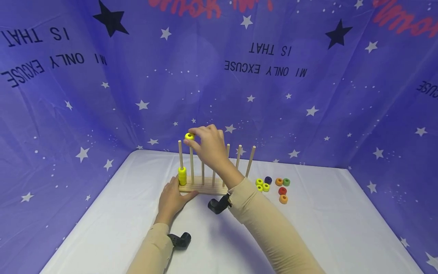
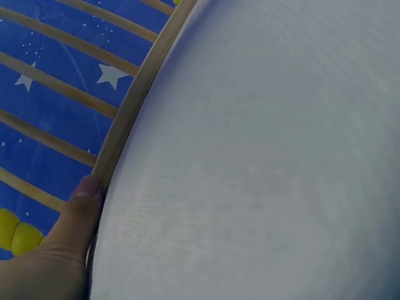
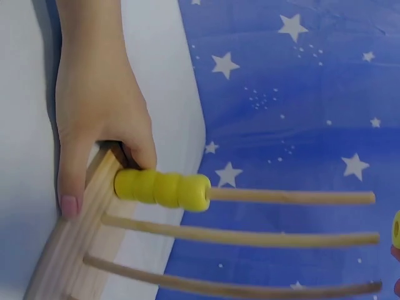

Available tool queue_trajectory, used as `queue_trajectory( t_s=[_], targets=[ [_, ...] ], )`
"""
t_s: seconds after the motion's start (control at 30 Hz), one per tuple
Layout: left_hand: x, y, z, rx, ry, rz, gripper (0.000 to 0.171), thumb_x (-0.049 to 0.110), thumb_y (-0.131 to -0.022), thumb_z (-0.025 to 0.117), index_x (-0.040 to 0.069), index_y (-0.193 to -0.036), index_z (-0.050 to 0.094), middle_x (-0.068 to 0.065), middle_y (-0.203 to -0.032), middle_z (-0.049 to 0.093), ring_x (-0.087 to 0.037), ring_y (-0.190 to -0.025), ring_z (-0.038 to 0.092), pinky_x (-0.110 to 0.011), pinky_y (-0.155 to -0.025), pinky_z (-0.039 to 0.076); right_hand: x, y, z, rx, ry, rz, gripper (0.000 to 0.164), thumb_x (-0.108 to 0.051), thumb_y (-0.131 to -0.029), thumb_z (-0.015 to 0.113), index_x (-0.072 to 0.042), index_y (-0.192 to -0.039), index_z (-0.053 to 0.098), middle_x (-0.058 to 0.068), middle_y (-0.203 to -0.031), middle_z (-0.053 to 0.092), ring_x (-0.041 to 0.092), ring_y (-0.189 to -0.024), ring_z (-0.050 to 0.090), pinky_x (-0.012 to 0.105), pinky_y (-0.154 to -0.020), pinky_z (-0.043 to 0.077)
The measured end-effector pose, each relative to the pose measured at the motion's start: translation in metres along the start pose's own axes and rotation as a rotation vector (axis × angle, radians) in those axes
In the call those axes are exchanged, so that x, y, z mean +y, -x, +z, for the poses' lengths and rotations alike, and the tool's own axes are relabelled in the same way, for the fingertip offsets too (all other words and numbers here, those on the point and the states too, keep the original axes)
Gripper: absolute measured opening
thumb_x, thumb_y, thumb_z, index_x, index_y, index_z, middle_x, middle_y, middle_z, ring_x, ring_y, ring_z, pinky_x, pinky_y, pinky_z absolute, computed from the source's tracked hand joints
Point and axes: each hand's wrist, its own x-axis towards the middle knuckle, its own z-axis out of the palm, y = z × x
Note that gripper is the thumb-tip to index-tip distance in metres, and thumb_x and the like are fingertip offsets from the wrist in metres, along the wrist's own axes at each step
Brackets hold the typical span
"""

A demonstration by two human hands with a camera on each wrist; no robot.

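A wooden peg rack (image 1: pixel 204 189) with several upright pegs stands on the table. My left hand (image 1: pixel 171 199) grips its left end, the thumb (image 2: pixel 84 200) along the front edge and the fingers round the end. Several yellow beads (image 3: pixel 162 189) are stacked on the leftmost peg, right beside that hand. Between thumb and fingertips, my right hand (image 1: pixel 210 146) pinches another yellow bead (image 1: pixel 189 136), its hole facing up. This bead is right at the top of the second peg (image 1: pixel 192 167) from the left. My right hand and forearm cover parts of the middle pegs.
Right of the rack lie three loose yellow beads (image 1: pixel 265 187), a dark blue bead (image 1: pixel 268 180), a green bead (image 1: pixel 286 182), a red bead (image 1: pixel 282 191) and two orange beads (image 1: pixel 283 199). A purple star-printed cloth (image 1: pixel 212 95) hangs behind and beside the white table (image 1: pixel 325 217).
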Motion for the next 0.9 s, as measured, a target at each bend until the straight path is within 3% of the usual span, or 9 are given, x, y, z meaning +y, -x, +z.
queue_trajectory(
  t_s=[0.17, 0.43, 0.9],
  targets=[
    [0.001, 0.000, -0.001, 0.014, 0.012, 0.018, 0.100, 0.068, -0.073, 0.076, 0.013, -0.148, 0.041, -0.014, -0.138, 0.056, -0.041, -0.129, 0.051, -0.058, -0.110, 0.041, -0.010, -0.005, 0.011, -0.011, 0.022, -0.005, 0.039, -0.046, -0.091, 0.068, -0.024, -0.123, 0.070, -0.008, -0.121, 0.072, 0.016, -0.108, 0.055, 0.035, -0.089, 0.041],
    [0.000, 0.001, -0.002, -0.025, 0.005, -0.015, 0.110, 0.070, -0.074, 0.073, 0.009, -0.155, 0.030, -0.023, -0.157, 0.036, -0.048, -0.143, 0.034, -0.060, -0.119, 0.028, -0.015, -0.008, 0.023, -0.037, 0.053, 0.000, 0.042, -0.051, -0.092, 0.064, -0.025, -0.125, 0.069, -0.008, -0.121, 0.072, 0.013, -0.106, 0.055, 0.032, -0.087, 0.040],
    [0.000, 0.001, -0.002, -0.009, 0.003, -0.022, 0.111, 0.070, -0.073, 0.074, 0.007, -0.155, 0.031, -0.024, -0.157, 0.036, -0.047, -0.144, 0.034, -0.059, -0.120, 0.027, -0.015, -0.010, 0.028, -0.065, 0.098, -0.012, 0.044, -0.052, -0.090, 0.065, -0.025, -0.125, 0.069, -0.010, -0.118, 0.072, 0.011, -0.099, 0.053, 0.032, -0.085, 0.039]
  ],
)
